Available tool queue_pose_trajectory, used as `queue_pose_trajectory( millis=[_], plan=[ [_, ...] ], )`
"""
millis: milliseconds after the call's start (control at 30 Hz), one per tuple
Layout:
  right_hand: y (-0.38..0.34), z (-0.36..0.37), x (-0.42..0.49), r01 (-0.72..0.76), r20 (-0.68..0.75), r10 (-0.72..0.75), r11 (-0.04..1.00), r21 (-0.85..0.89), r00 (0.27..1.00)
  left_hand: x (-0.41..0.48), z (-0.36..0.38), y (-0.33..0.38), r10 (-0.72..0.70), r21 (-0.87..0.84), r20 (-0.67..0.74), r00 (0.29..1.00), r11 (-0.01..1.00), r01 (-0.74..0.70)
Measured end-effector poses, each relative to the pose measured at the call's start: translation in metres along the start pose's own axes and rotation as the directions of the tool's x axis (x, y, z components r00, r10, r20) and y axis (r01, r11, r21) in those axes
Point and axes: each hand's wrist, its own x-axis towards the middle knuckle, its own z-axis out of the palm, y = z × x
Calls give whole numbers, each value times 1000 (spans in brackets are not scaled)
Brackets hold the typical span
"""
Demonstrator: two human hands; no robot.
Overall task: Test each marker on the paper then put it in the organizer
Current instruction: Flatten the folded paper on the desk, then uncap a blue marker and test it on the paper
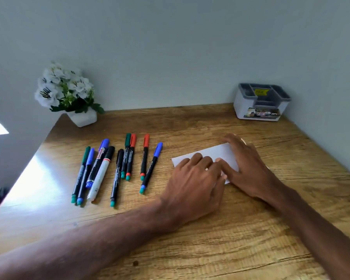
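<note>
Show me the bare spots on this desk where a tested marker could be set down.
Bare wood lies between the paper and the organizer, along the back edge from the flower pot to the organizer, and across the near desk between the forearms. It is crowded left of centre, where the markers lie, and on the paper, covered by the left hand and right hand.

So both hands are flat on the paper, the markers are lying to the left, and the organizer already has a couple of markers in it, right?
Not quite. The head view shows the organizer with no markers in it; all the markers lie on the table. Left hand and right hand do rest on the paper.
</note>
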Motion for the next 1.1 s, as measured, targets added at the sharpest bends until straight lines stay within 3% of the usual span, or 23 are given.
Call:
queue_pose_trajectory(
  millis=[300, 400, 667, 900, 1100],
  plan=[
    [-24, -9, -4, 188, -262, -178, 982, 12, 949, -14, -16, -11, -46, -28, -62, 997, 999, 45],
    [-48, -8, 0, 269, -273, -250, 963, 34, 929, -25, -25, -23, -69, -37, -127, 990, 997, 65],
    [-110, 13, 34, 486, 9, -487, 872, 67, 873, -47, -66, -64, -143, -50, -261, 955, 990, 135],
    [-124, 22, 58, 587, 233, -548, 796, -148, 803, -52, -67, -70, -156, -11, -249, 956, 987, 159],
    [-124, 24, 65, 625, 289, -567, 760, -180, 772, -51, -69, -67, -122, -12, -263, 957, 992, 123]
  ],
)
